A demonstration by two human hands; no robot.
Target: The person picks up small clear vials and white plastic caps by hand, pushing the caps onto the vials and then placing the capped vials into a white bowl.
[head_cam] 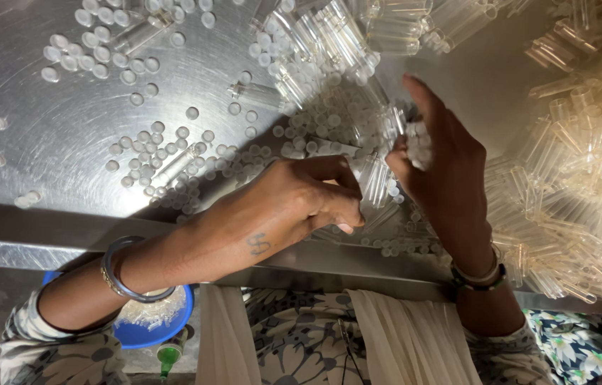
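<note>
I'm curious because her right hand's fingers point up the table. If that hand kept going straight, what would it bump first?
Probably the clear plastic tubes heaped at the table's far edge. The right hand points toward them across the metal table, its fingers already among loose tubes and small white caps. Depth is hard to judge.

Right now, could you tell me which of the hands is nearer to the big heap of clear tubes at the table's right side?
The right hand is nearer, just left of the heap of clear tubes. The left hand lies farther left, beyond the right hand.
</note>
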